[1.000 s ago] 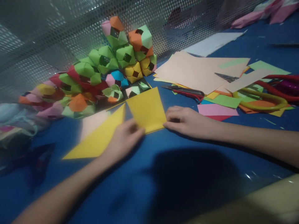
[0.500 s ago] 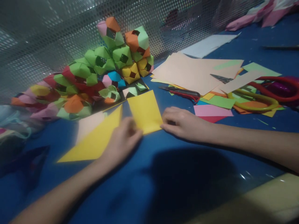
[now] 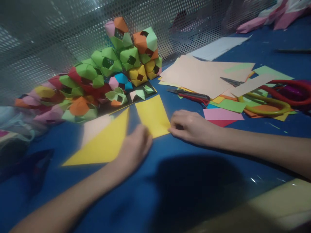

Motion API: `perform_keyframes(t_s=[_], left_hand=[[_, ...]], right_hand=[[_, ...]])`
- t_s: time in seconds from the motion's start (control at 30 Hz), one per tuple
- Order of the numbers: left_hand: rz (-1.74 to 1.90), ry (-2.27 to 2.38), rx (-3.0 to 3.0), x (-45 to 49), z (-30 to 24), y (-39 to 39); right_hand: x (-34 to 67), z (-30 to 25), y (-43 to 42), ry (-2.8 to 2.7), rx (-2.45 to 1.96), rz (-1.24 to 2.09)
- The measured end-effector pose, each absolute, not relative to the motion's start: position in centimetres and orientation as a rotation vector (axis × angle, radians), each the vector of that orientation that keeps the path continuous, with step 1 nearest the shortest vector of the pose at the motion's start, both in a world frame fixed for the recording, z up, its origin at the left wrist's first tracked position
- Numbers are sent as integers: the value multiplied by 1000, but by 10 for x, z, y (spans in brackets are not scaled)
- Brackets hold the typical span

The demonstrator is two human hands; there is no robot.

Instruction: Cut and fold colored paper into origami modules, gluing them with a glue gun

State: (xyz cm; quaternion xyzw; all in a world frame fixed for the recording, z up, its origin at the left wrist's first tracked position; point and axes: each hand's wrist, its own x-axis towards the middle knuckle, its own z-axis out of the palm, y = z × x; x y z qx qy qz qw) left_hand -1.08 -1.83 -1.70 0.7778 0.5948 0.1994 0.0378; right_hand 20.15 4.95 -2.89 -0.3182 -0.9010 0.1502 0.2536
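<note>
A yellow sheet of paper (image 3: 153,115) lies in front of me on the blue table, between my hands. My left hand (image 3: 137,142) is closed at its near left corner, with the fingertips partly hidden and a little blurred. At the near right corner, my right hand (image 3: 188,126) pinches the sheet between thumb and fingers. Under and beside my left wrist lies a larger yellow paper triangle (image 3: 102,142), which partly covers a pale paper sheet (image 3: 96,127).
Folded paper modules (image 3: 109,63) are stacked along a perforated metal panel (image 3: 170,32). To the right lie pale sheets (image 3: 204,72), a red-and-black cutter (image 3: 191,96), coloured paper scraps (image 3: 223,115), yellow-handled scissors (image 3: 267,106) and red-handled scissors (image 3: 291,92).
My left hand has shifted slightly up and right along the near edge of the yellow sheet. My right hand stays at its corner. The whole view has moved a little.
</note>
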Motion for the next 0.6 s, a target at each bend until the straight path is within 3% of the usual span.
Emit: perform_keyframes(t_s=[0.4, 0.6], left_hand=[[467, 1777, 2734, -14, -16, -14], [546, 1240, 3051, -14, -14, -6]], right_hand=[[203, -29, 46, -2436, -870, 425], [204, -26, 42, -2549, -668, 173]])
